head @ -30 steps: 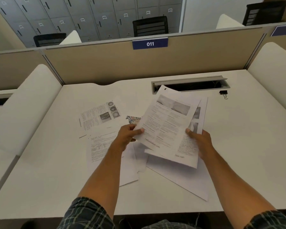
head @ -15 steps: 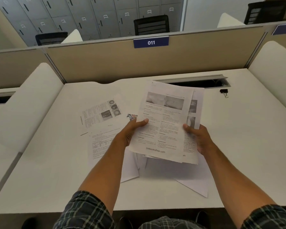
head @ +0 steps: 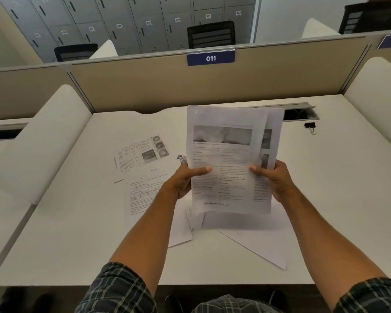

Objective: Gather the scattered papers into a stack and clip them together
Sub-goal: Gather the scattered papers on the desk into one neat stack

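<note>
Beige partition panels with a blue 011 label (head: 210, 58) fence off the white desk (head: 339, 199). Above it, both hands hold up a small bundle of printed sheets (head: 226, 159), nearly upright and slightly fanned: the left hand (head: 185, 179) grips its left edge, thumb across the front page, and the right hand (head: 273, 179) grips the right edge the same way. More loose papers (head: 142, 168) lie flat on the desk below and to the left, some overlapping. A black binder clip (head: 310, 127) sits well apart at the far right, beside the open cable slot (head: 300, 112). Forearms reach forward from plaid sleeves (head: 120, 288).
</note>
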{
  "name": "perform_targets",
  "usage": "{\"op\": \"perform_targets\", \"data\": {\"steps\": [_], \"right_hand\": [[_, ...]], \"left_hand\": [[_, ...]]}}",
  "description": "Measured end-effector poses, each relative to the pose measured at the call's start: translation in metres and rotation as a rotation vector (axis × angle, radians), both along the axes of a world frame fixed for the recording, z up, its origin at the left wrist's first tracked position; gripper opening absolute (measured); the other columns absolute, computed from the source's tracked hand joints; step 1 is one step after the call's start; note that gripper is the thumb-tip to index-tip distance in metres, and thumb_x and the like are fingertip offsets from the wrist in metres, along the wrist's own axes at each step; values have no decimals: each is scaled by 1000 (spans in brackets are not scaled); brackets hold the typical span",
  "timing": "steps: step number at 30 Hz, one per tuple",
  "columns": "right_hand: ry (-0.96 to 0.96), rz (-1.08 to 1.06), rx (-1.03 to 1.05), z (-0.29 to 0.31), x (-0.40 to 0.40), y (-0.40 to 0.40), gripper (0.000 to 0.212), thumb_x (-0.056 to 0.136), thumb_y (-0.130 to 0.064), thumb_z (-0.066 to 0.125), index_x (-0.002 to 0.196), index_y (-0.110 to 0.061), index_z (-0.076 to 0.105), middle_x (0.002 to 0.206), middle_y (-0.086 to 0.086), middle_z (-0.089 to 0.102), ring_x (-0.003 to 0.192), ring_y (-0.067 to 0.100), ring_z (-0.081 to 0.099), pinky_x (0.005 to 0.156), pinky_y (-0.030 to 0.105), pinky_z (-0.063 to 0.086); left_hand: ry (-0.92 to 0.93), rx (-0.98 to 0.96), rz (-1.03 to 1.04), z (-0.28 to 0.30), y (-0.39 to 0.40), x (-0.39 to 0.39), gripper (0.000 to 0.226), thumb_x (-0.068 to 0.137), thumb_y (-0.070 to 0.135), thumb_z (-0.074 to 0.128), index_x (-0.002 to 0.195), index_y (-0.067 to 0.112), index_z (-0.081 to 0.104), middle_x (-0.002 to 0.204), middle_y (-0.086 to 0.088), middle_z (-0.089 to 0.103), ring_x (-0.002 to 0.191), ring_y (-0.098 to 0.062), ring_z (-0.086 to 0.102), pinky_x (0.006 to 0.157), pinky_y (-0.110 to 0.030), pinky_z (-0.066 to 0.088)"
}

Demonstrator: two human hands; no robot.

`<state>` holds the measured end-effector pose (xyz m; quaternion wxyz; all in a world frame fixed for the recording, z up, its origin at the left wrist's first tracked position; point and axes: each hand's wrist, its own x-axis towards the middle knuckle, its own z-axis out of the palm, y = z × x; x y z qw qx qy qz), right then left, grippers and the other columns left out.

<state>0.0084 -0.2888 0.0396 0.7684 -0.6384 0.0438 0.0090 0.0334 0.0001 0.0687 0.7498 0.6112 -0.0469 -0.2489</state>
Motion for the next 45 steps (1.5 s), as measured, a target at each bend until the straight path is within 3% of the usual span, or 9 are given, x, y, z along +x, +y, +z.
{"op": "perform_targets", "data": {"steps": [4,9,16,22,27,33,37,39,45], "right_hand": [[-92,-36,35,10,4,-3,22,79,-15,81,101,-17,80,112,10,80,99,35,77,80,45,65],[-92,-4,-33,14,6,-2,26,79,-25,82,105,-19,79,112,10,80,99,34,76,84,48,63],[-83,74,-37,16,6,8,34,72,-19,88,106,-19,82,112,10,81,103,29,78,83,41,66],[-200,36,-36,24,7,6,37,61,-28,94,97,-26,85,107,2,81,98,24,77,77,34,64],[-92,49,-93,-6,-4,6,53,50,-34,96,100,-29,82,105,-3,82,98,17,78,76,34,66],[-99,60,-99,-6,-8,11,44,56,-38,94,99,-35,84,107,-1,81,100,23,77,74,34,65],[-168,158,-70,-1,-5,14,55,63,-17,96,114,-30,79,119,9,77,111,28,74,82,44,65],[-163,167,-74,-4,-6,17,57,66,-9,94,115,-30,78,120,10,77,112,28,74,84,44,65],[-27,59,-144,-11,-4,12,47,59,-38,97,101,-22,83,104,5,82,94,25,80,72,33,65]], "left_hand": [[-4,6,72,15,5,6,51,77,31,82,124,15,72,119,-14,76,109,-32,74,89,-44,61],[-130,134,46,15,-1,11,42,81,18,83,121,19,73,121,-8,77,110,-26,75,85,-35,63],[-100,85,132,1,-12,3,42,74,8,88,114,12,77,118,-14,78,110,-32,75,92,-48,62],[-156,93,144,3,-12,0,47,75,10,89,120,11,74,120,-14,76,112,-34,73,94,-51,61],[-106,274,117,-23,-8,-17,58,78,4,88,132,9,67,127,-14,72,120,-31,68,103,-56,55],[-160,271,120,-15,-14,-19,46,81,1,85,120,19,69,119,-7,73,109,-22,72,85,-36,65],[-152,190,126,-8,-17,-17,50,77,1,88,124,10,70,118,-10,76,109,-24,74,87,-41,64],[-111,188,163,-11,-21,-18,51,76,4,90,123,8,71,116,-9,78,107,-24,75,84,-38,65],[-74,326,236,-19,-3,-12,35,83,37,86,109,15,78,103,-1,81,98,-23,77,78,-31,63]]}}
